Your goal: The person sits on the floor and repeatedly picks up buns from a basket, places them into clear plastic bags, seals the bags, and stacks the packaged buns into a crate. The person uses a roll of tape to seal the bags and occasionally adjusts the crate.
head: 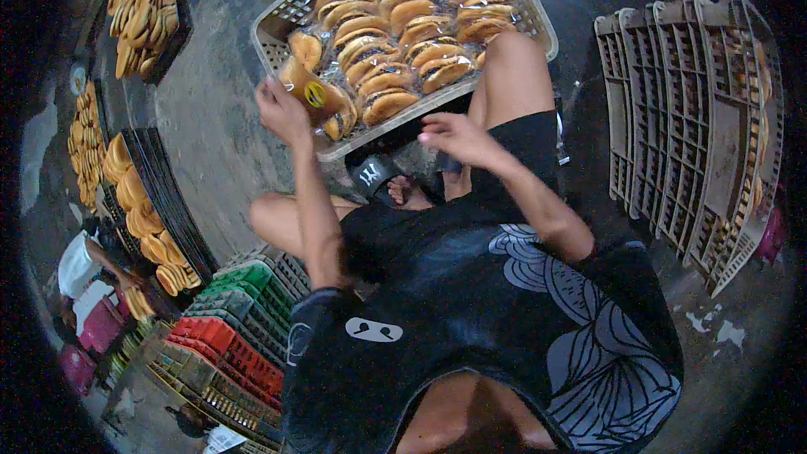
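Note:
A pale perforated plastic crate (pixel 529 6) stands before me with rows of filled buns (pixel 384 75) in clear wrapping. At its left end, a clear plastic bag of bread (pixel 325 106) with a round yellow label stands tilted against the rows. My left hand (pixel 282 112) is at the crate's left rim, with its fingers closed on the edge of this bag. Some fingertips are hidden behind the hand. My right hand (pixel 463 142) hovers in front of the crate's near edge, slightly blurred, its fingers a little apart and nothing in them.
Nested crates (pixel 674 120) stand on their side at right. At left are trays of bread (pixel 142 19), more buns (pixel 135 202) beside stacked dark trays (pixel 173 202), and stacked green and red crates (pixel 227 340). A person (pixel 88 271) is at far left, handling bread.

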`<action>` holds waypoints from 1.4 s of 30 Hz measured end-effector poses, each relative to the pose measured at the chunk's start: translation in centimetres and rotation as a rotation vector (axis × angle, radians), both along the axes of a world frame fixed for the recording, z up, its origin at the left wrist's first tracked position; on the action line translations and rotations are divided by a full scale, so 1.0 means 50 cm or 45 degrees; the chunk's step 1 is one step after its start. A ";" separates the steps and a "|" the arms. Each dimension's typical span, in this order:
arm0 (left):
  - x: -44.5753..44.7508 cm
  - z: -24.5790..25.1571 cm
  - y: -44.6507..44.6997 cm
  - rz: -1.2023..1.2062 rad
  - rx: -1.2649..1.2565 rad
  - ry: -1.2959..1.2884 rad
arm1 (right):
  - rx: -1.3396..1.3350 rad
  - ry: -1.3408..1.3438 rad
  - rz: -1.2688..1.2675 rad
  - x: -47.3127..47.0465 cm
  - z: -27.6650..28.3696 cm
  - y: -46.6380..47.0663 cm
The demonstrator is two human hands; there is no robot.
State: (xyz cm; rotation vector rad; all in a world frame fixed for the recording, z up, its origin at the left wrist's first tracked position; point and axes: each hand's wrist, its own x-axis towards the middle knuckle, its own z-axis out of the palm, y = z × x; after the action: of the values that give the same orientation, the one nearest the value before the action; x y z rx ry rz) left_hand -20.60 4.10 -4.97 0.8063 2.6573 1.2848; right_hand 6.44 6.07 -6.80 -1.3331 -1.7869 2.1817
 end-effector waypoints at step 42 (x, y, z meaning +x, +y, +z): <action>0.278 -0.096 -0.248 -0.881 -0.322 -0.582 | 0.498 -1.252 -0.357 0.484 -0.257 -0.002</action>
State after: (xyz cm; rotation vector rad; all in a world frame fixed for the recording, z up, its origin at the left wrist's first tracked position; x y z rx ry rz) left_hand -6.68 -8.32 -9.75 1.0917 1.8736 0.8065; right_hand 30.63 5.99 -19.63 -2.5472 -1.8871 0.9629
